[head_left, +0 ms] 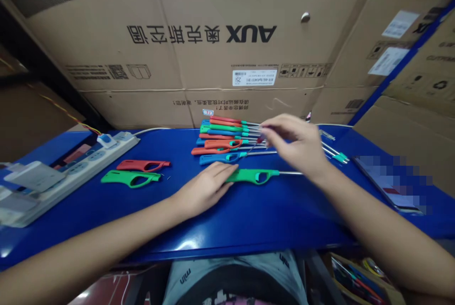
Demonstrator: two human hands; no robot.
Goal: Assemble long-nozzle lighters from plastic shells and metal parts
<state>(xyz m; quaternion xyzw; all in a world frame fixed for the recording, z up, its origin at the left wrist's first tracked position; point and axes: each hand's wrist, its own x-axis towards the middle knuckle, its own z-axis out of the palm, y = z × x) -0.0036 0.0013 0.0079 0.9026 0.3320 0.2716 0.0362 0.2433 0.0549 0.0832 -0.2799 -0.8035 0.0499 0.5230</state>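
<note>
My left hand [208,189] lies on the blue table with its fingers closed on the handle end of a green long-necked lighter [245,175]. The lighter's metal tube points right, passing below my right hand [298,146]. Thumb and fingers of that hand pinch a small screwdriver-like tool with a dark red end [261,139] and a thin shaft slanting down left toward the lighter; the fingers partly cover it. Just behind is a stack of red, orange, green and blue lighters [222,144], their tubes partly hidden by my right hand.
A red lighter body [138,165] and a green one [124,178] lie left, without tubes. Farther left runs a white power strip [85,167] with plugs. Loose metal tubes [336,153] and a phone-like slab [387,186] lie right. Cardboard [199,63] walls the back.
</note>
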